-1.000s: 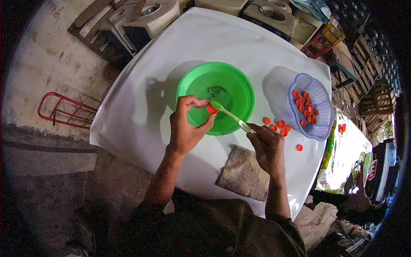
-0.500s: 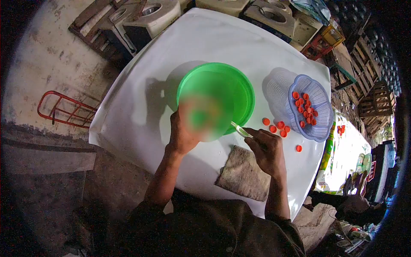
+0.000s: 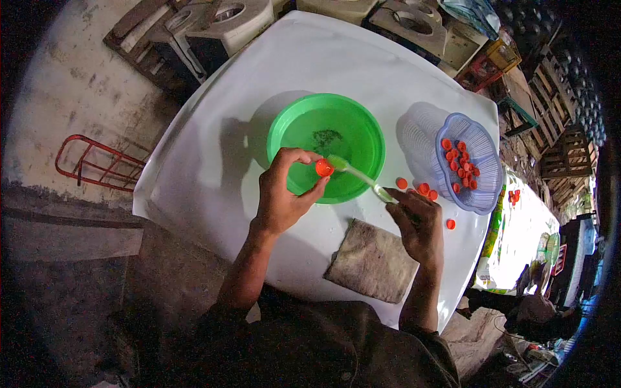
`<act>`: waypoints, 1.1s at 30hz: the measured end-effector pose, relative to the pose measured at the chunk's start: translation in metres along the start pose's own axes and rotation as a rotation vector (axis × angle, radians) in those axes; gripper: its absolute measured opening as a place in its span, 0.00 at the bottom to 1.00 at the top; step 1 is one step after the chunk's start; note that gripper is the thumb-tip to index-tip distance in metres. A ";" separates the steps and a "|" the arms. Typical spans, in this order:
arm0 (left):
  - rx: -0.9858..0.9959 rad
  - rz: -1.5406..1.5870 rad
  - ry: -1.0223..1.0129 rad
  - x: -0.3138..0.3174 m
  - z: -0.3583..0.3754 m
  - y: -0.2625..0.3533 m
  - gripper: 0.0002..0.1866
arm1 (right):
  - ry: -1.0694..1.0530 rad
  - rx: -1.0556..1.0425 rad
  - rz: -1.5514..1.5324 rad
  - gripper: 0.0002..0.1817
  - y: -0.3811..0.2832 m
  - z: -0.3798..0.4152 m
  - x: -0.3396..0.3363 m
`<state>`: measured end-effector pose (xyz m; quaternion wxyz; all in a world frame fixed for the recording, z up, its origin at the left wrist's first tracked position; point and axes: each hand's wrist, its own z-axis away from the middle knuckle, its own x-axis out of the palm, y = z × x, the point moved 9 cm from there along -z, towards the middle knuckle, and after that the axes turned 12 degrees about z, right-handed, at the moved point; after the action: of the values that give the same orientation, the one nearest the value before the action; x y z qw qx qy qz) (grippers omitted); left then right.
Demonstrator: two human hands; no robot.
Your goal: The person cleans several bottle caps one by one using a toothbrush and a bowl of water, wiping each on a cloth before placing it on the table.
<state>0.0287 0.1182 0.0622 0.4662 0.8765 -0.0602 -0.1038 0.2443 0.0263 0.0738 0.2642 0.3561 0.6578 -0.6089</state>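
Between the thumb and fingers of my left hand (image 3: 283, 194) is a small red bottle cap (image 3: 324, 167), held over the near part of a green basin (image 3: 376, 132). My right hand (image 3: 417, 223) grips a pale green toothbrush (image 3: 362, 176). Its bristle end is beside the cap, touching it or very close. Dark specks (image 3: 326, 138) show in the bottom of the basin. Several loose red caps (image 3: 424, 189) lie on the table just beyond my right hand. A grey-brown folded cloth (image 3: 372, 262) lies flat below and between my hands.
On the right, a blue-purple plastic basket (image 3: 480, 197) holds several red caps. White sheeting (image 3: 213, 129) covers the table. Old appliance casings (image 3: 239, 26) stand beyond its far edge, a red metal frame (image 3: 81, 161) is at left, and another person (image 3: 537, 310) is at lower right.
The blur over my left hand is gone, showing the cap in its fingers. My right hand has shifted slightly right and down, and the toothbrush head now reaches the cap.
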 end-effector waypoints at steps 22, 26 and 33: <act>0.006 -0.145 -0.070 0.002 -0.002 0.011 0.23 | 0.169 0.048 -0.053 0.14 0.017 -0.002 0.002; -0.037 -0.147 -0.073 0.002 -0.004 0.011 0.23 | 0.026 -0.020 -0.011 0.14 -0.002 0.000 0.007; -0.089 -0.040 -0.056 0.001 -0.002 0.002 0.24 | 0.082 -0.061 0.099 0.13 -0.008 0.000 -0.001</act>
<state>0.0299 0.1186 0.0645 0.5007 0.8527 -0.0509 -0.1400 0.2381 0.0258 0.0796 0.2778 0.4046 0.6678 -0.5597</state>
